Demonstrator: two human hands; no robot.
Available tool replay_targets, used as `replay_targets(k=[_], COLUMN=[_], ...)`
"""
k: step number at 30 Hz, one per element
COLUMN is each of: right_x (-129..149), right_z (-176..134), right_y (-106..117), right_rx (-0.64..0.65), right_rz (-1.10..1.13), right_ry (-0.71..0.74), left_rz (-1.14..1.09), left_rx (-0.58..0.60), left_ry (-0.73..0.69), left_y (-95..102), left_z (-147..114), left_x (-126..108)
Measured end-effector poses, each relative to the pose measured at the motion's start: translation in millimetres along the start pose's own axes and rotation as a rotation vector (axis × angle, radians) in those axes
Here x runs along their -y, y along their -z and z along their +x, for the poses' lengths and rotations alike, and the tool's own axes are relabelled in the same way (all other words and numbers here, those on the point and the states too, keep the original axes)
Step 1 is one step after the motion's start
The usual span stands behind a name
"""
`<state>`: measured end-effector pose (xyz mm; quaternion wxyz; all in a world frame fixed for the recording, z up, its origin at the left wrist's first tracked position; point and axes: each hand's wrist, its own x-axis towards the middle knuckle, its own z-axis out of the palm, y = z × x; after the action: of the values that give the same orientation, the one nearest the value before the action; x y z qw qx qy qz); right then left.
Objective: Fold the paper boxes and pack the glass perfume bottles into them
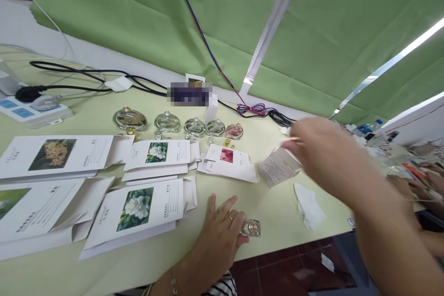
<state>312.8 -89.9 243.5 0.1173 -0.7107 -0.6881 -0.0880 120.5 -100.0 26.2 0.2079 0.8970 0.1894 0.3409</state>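
Near the table's front edge my left hand (224,233) is closed over a small glass perfume bottle (251,227). The bottle's gold neck shows past my fingers, and the rest lies under them. My right hand (317,150) is smeared by motion above and beside a white printed box (278,167), so its fingers do not show clearly. I cannot tell whether it touches the box. Farther back stand several oval glass perfume bottles in a row, among them one with a pinkish content (234,131). Small caps, including a gold one (227,142), sit before them.
Flat cartons with flower pictures, such as a white-flower carton (157,210), cover the left side. A crumpled tissue (308,206) lies to the right. A power strip (31,108) and black cables (104,71) run along the back. Another person's hands (412,182) are at far right.
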Motion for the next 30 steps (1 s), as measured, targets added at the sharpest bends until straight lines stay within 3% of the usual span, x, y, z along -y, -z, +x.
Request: replay_targets(k=[3, 7, 10, 13, 18, 22, 26, 30], right_x=[14, 29, 30, 29, 42, 60, 69, 73], right_z=[51, 91, 101, 104, 80, 37, 5, -10], right_y=[-38, -91, -106, -102, -72, -60, -81, -104], right_rx=[0.307, 0.499, 0.595, 0.645, 0.626, 0.797, 0.945, 0.918], right_rz=[-0.175, -0.244, -0.282, -0.317, -0.321, -0.165, -0.004, 0.067], right_ry=[-0.055, -0.152, -0.204, -0.224, -0.132, 0.057, 0.212, 0.293], left_rz=[0.015, 0.048, 0.074, 0.095, 0.123, 0.095, 0.056, 0.032], left_rx=[0.002, -0.017, -0.067, -0.109, -0.18, -0.18, -0.151, -0.146], left_ry=[-0.027, -0.041, -0.045, -0.059, -0.078, -0.11, -0.195, -0.151], left_y=[3.0, 5.3, 2.4, -1.7, -1.6, 10.1, 17.8, 15.6], left_z=[2, 3, 2, 1, 0, -3, -7, -9], left_x=[0, -2, -1, 0, -3, -8, -9, -7])
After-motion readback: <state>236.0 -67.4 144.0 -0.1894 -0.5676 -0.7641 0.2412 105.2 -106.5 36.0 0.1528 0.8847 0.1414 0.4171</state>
